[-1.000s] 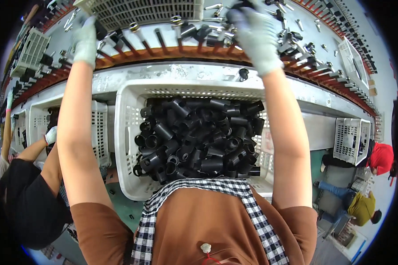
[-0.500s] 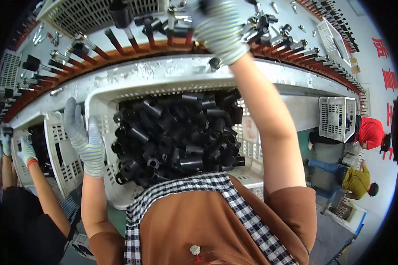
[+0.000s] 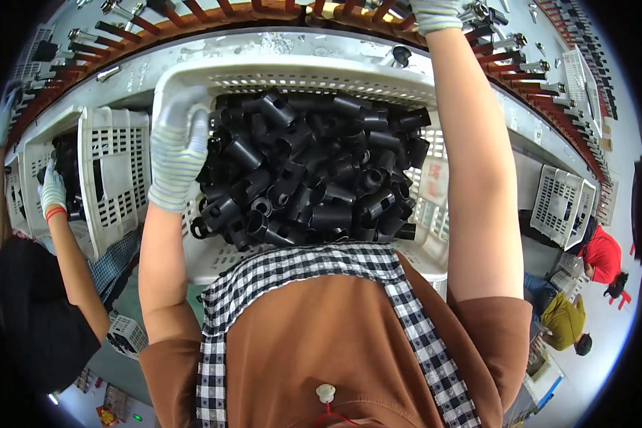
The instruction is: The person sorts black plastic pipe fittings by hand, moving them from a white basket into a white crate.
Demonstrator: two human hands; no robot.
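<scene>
A white perforated basket (image 3: 165,85) in front of me holds a heap of short black plastic tubes (image 3: 310,153) with cut-outs in their sides. My left hand (image 3: 177,153), in a striped knit glove with grey fingers, hovers at the basket's left wall beside the tubes. Its fingers are stretched and slightly blurred, the thumb apart, and nothing shows in it. My right arm reaches far over the bench. The gloved right hand (image 3: 436,14) is cut by the top edge near the rack, so its fingers are hidden.
A curved rack (image 3: 264,16) with reddish pegs runs along the bench, some carrying metal and black parts. A loose black-capped part (image 3: 401,55) lies on the bench ledge. At left, a co-worker's gloved hand (image 3: 52,187) is at another white basket (image 3: 114,167). Other people sit at right.
My left hand has moved from outside the basket's left wall to its inner side. My right hand has gone farther right along the rack, mostly out of the picture. The view has shifted.
</scene>
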